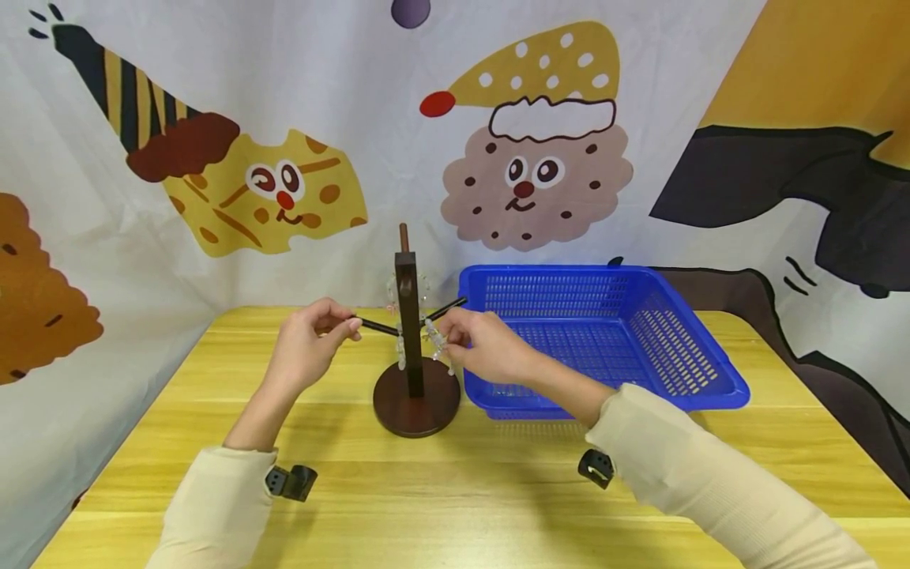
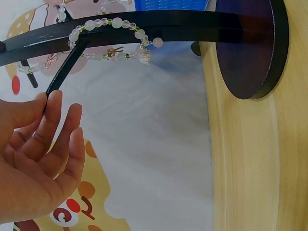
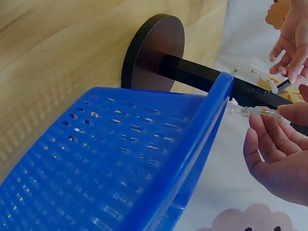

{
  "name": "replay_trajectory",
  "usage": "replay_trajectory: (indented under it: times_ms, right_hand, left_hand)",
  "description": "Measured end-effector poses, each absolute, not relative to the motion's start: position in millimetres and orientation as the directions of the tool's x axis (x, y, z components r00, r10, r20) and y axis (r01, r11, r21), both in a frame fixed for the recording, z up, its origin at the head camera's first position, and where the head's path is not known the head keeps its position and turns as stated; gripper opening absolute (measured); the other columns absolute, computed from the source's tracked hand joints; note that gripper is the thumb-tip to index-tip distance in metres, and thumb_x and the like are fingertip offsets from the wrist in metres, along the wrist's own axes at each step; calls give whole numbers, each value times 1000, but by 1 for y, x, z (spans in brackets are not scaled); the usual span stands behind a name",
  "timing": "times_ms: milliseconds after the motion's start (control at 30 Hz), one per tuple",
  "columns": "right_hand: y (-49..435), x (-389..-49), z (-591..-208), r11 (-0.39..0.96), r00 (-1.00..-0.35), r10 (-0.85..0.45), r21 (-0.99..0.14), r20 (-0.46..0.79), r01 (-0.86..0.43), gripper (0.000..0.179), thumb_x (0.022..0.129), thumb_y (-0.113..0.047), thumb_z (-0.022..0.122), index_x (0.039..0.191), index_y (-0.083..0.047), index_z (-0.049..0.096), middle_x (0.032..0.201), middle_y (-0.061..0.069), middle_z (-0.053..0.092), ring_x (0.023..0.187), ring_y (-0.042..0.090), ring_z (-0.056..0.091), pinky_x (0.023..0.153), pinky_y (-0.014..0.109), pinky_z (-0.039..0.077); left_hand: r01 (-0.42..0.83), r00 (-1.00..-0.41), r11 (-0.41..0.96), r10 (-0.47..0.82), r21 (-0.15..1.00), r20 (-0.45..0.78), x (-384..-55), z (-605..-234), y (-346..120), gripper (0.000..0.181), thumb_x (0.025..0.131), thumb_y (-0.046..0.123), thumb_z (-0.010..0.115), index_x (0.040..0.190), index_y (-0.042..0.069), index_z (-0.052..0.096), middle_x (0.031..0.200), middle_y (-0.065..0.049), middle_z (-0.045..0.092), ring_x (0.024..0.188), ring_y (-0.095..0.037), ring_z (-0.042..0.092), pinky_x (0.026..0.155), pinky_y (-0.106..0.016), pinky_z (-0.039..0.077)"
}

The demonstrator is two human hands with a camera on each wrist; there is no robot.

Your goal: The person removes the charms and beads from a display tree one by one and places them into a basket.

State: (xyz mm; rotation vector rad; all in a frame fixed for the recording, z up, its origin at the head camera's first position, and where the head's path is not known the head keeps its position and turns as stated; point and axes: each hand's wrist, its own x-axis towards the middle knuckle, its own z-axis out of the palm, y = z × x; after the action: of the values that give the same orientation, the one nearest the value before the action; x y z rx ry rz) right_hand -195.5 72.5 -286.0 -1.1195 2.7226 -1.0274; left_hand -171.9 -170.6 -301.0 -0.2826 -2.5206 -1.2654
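A dark wooden bracelet stand (image 1: 413,356) with a round base and several pegs stands upright on the table. My left hand (image 1: 306,340) pinches the tip of the left peg (image 2: 65,71) between thumb and fingers. A bead bracelet (image 2: 117,22) of pale and green beads hangs on that peg, close to the post. On the stand's right side, my right hand (image 1: 490,344) pinches another clear bead bracelet (image 1: 435,340) near the right peg (image 1: 449,308). Whether this bracelet is around the peg, I cannot tell. More beads show behind the post, partly hidden.
Right of the stand, a blue plastic basket (image 1: 711,340) with perforated walls sits on the wood-grain table (image 1: 426,506), its near-left rim under my right forearm. A cartoon-printed cloth (image 1: 398,182) hangs behind the table.
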Motion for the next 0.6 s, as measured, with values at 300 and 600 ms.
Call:
replay_trajectory:
  times_ms: [300, 600]
  right_hand:
    - [80, -197, -278, 551, -757, -624, -578, 193, -602, 13, 84, -1, 61, 97, 0, 58, 78, 2, 62, 70, 13, 56, 63, 26, 45]
    - [88, -197, -270, 572, -778, -601, -580, 186, -580, 11, 84, -1, 62, 94, -1, 59, 77, 1, 63, 70, 13, 57, 62, 26, 45]
  left_hand:
    - [309, -933, 593, 39, 744, 357, -172, -302, -170, 12, 89, 12, 59, 91, 1, 63, 78, -10, 68, 76, -24, 64, 64, -31, 42]
    - [305, -936, 590, 39, 747, 351, -172, -301, -170, 13, 90, 12, 59, 92, 0, 63, 79, -10, 68, 77, -25, 64, 67, -33, 44]
